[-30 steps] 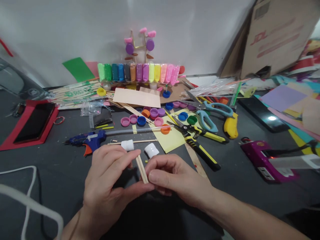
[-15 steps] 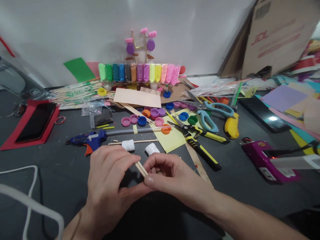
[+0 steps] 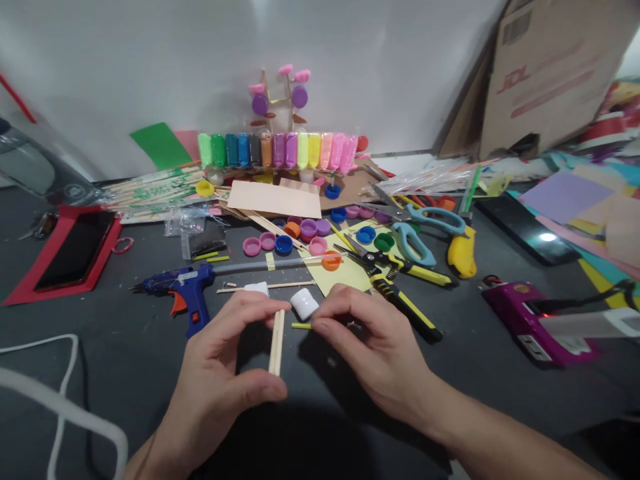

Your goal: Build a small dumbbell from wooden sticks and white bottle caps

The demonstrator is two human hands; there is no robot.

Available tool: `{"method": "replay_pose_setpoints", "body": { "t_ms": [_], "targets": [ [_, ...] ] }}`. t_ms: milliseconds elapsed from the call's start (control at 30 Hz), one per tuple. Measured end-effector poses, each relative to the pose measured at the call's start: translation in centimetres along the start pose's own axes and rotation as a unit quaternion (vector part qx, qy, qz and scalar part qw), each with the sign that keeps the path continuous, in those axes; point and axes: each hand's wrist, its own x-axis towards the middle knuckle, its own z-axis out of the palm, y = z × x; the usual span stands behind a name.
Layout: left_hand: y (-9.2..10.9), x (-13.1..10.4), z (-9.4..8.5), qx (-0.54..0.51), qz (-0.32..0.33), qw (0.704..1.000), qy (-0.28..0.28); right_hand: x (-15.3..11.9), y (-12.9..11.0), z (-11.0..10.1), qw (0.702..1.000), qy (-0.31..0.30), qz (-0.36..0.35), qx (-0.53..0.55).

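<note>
My left hand (image 3: 235, 363) grips two short wooden sticks (image 3: 277, 341) laid side by side, held upright between thumb and fingertip. To the right, my right hand (image 3: 365, 337) has its thumb and fingers pinched together. A short yellow-green stick (image 3: 301, 326) juts out leftward from those fingertips; its other end is hidden. Just beyond the hands lies a white ribbed plastic piece (image 3: 305, 304). Another white piece (image 3: 257, 289) is partly covered by my left hand. Behind them a thin wooden stick (image 3: 290, 285) rests on the dark table.
A blue glue gun (image 3: 193, 287) lies left of my hands. Yellow-black pliers (image 3: 400, 287) and blue-handled scissors (image 3: 417, 233) are to the right. Coloured bottle caps (image 3: 284, 245) and clay packets (image 3: 279, 149) sit farther back. A purple power strip (image 3: 537, 323) stands far right.
My right hand has let go of the wooden sticks and moved right, apart from my left hand. The sticks have turned more upright in my left hand. The yellow-green stick has come into view.
</note>
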Motion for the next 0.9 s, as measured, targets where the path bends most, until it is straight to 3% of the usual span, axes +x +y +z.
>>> {"method": "replay_pose_setpoints", "body": {
  "t_ms": [200, 333, 600, 733, 900],
  "targets": [
    [0.3, 0.1, 0.5, -0.203, -0.128, 0.968, -0.078, -0.1, 0.3, 0.2, 0.981, 0.012, -0.178, -0.078],
    [0.7, -0.5, 1.1, -0.312, -0.15, 0.931, -0.113, 0.1, -0.1, 0.1, 0.978, 0.005, -0.185, -0.095],
    [0.4, -1.0, 1.8, -0.357, -0.209, 0.905, -0.102, 0.1, -0.1, 0.2, 0.975, 0.011, -0.195, -0.106],
    [0.4, -0.8, 2.2, -0.389, -0.227, 0.886, -0.112, 0.1, -0.2, 0.3, 0.957, 0.023, -0.236, -0.168],
    [0.0, -1.3, 2.4, -0.371, -0.255, 0.888, -0.09, 0.1, -0.2, 0.2, 0.928, 0.027, -0.283, -0.241]
  ]
}}
